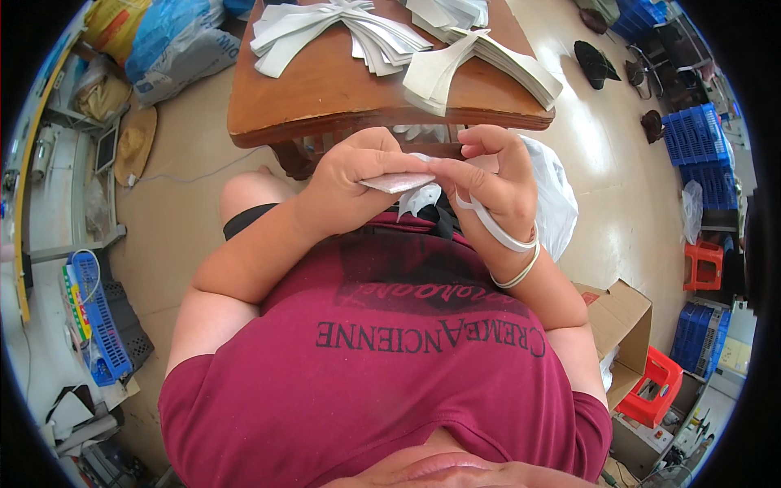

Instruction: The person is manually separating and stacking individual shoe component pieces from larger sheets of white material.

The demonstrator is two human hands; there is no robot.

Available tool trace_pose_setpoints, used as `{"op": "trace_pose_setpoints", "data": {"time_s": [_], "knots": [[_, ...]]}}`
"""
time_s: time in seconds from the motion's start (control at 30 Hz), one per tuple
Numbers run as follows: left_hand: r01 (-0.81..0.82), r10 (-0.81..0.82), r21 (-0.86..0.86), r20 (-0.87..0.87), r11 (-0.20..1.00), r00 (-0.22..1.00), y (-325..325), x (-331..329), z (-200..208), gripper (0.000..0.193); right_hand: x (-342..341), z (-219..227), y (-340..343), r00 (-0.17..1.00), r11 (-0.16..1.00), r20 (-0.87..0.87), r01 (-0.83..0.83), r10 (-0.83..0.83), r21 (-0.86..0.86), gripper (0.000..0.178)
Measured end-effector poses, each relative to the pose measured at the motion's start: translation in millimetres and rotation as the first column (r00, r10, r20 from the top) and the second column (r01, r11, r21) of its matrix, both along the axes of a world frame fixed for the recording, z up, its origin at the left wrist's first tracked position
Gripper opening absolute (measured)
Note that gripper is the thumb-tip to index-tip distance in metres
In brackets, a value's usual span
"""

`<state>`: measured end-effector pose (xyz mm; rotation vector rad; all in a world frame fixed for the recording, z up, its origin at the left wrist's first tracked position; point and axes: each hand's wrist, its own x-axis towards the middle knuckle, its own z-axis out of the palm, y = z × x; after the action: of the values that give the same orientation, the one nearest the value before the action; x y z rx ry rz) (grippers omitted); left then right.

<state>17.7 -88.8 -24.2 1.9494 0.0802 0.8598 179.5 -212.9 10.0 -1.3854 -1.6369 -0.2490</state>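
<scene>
My left hand (354, 175) is closed around a flat, thin white piece (397, 182) that looks like cut card or fabric. The thumb and a finger of my right hand (498, 183) press together at its right end, while the other fingers of that hand are raised and curled. A white band (498, 226) runs from the right palm to the wrist, where thin pale bands (521, 272) circle it. Just below the hands hangs a crumpled white scrap (419, 200); what it is attached to is hidden.
Ahead stands a brown wooden table (325, 110), with fanned stacks of curved white pieces (342, 37) and a thicker stack (480, 65) at its edge. A white plastic bag (553, 199) hangs right of my hands. An open cardboard box (614, 321) and red stool (655, 386) stand at right.
</scene>
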Motion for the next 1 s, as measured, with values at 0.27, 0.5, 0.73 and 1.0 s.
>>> {"op": "trace_pose_setpoints", "data": {"time_s": [0.27,0.5,0.73,1.0], "knots": [[0.154,-0.145,0.086,-0.099,0.984,0.984,10.0,0.4,7.6,0.041,7.6,8.8,-1.3,0.996,0.995,0.077,0.053,-0.047,-0.079,0.049],[0.038,-0.087,-0.302,-0.152,0.953,0.984,-1.1,-2.0,-6.4,0.017,11.5,0.4,2.5,0.995,0.999,0.098,0.005,-0.001,-0.047,0.049],[0.034,-0.187,-0.678,-0.154,0.734,0.97,-8.8,1.3,2.4,0.021,6.9,-10.9,10.3,0.962,0.984,0.258,-0.127,0.092,0.125,0.033],[0.005,-0.163,-0.783,-0.123,0.622,0.979,-10.7,2.7,9.4,0.021,7.9,-15.6,11.0,0.937,0.988,0.35,-0.06,0.007,0.141,0.032]]}}
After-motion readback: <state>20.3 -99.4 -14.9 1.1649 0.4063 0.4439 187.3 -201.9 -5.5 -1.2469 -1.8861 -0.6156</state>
